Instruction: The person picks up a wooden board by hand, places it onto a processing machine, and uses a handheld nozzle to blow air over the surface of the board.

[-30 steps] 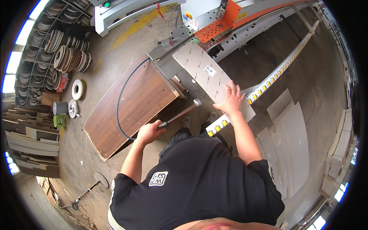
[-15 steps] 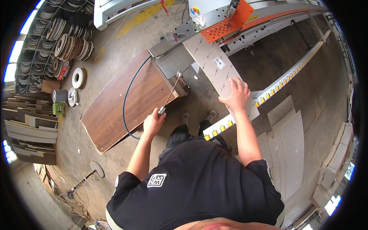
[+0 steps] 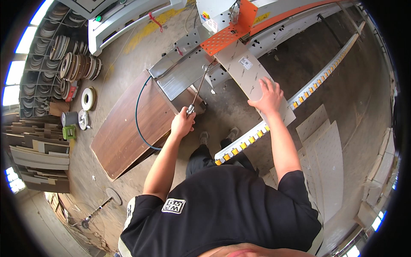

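My left hand point(image 3: 183, 124) is wrapped round the metal handle of what looks like an air blow gun point(image 3: 198, 92). Its long thin rod points forward, with the tip near the edge of a steel machine table point(image 3: 177, 79). A dark teal hose point(image 3: 137, 109) curves from that table down toward my left forearm. My right hand point(image 3: 268, 97) lies with fingers spread on a long pale grey panel point(image 3: 240, 76) bearing a white label. The panel's far end is beneath an orange perforated guard point(image 3: 227, 38); its near end rests across a rail with yellow rollers point(image 3: 243, 145).
A wood-grain board point(image 3: 124, 124) stands left of the steel table. Racked rolls of edge strip point(image 3: 75, 66) and stacked boards point(image 3: 38, 162) fill the far left, with a fan point(image 3: 92, 216) below. Loose pale panels point(image 3: 323, 154) lie on the floor at right.
My left hand has moved forward and right with the blow gun, its tip now closer to the panel. My right hand stays on the panel. The whole view has shifted slightly.
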Tool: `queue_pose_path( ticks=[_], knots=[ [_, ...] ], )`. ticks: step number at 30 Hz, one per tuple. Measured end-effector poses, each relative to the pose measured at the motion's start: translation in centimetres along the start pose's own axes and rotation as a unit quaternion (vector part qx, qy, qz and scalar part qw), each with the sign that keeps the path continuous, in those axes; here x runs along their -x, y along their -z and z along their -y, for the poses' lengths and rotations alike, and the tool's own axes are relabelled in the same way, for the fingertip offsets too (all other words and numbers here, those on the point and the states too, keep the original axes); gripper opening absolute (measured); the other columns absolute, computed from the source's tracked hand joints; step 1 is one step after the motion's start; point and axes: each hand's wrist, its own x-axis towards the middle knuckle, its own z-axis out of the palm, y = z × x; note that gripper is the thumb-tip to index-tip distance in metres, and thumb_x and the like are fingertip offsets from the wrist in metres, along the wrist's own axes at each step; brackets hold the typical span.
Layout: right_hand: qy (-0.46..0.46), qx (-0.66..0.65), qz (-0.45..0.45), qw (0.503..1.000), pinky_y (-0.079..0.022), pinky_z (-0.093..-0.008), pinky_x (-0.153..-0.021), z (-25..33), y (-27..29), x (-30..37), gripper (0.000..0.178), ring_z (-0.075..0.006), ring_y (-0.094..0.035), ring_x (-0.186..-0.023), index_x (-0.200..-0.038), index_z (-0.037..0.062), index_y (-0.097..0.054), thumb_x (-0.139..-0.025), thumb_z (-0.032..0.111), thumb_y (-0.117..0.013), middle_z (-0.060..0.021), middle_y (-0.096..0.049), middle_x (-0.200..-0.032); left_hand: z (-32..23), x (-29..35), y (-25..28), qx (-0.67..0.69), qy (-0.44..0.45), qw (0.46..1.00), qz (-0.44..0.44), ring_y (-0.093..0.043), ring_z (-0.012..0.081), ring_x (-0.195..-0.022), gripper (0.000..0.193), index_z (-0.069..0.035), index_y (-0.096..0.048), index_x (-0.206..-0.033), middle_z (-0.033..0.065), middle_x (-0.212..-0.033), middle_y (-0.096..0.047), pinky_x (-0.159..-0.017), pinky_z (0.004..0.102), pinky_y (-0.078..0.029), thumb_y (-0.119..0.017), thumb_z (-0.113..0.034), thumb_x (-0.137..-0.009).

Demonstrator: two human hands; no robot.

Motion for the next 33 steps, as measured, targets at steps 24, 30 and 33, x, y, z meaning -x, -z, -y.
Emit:
queue_pose_path(
  ticks=[24,30,33],
  knots=[
    [-0.157,-0.293,-0.056,0.942,-0.043,-0.0484,-0.113,-10.9,-0.1,-0.7,0.066,-0.0278,-0.057,-0.134,-0.137,0.0172,-0.066,-0.084,0.056,-0.076,-0.0063,-0.066,-0.139,-2.8,11.5,-1.1,-0.301,-0.117,0.938,0.124,-0.072,0.0342,-0.074,0.036,-0.017,-0.065,-0.117,0.0133,-0.077,-0.071,-0.069,0.0454,-0.054,-0.067,-0.046,-0.095],
    [-0.402,-0.668,-0.326,0.535,-0.058,-0.033,-0.085,-9.4,-6.1,25.6,0.038,-0.0189,-0.072,-0.093,-0.111,-0.0015,-0.071,-0.104,0.035,-0.062,-0.0115,-0.074,-0.103,1.7,12.8,-0.9,-0.41,-0.208,0.86,0.221,-0.072,0.0396,-0.084,0.04,-0.013,-0.062,-0.108,0.0167,-0.084,-0.074,-0.074,0.0494,-0.054,-0.065,-0.051,-0.096],
    [-0.484,-0.691,-0.396,0.363,-0.058,-0.0405,-0.09,-8.9,-8.5,40.1,0.042,-0.0263,-0.07,-0.101,-0.117,-0.004,-0.065,-0.105,0.036,-0.06,-0.0156,-0.07,-0.111,3.9,13.2,-1.7,-0.479,-0.231,0.786,0.314,-0.071,0.0417,-0.089,0.041,-0.014,-0.059,-0.114,0.0201,-0.088,-0.073,-0.077,0.051,-0.054,-0.063,-0.051,-0.097]
  ],
)
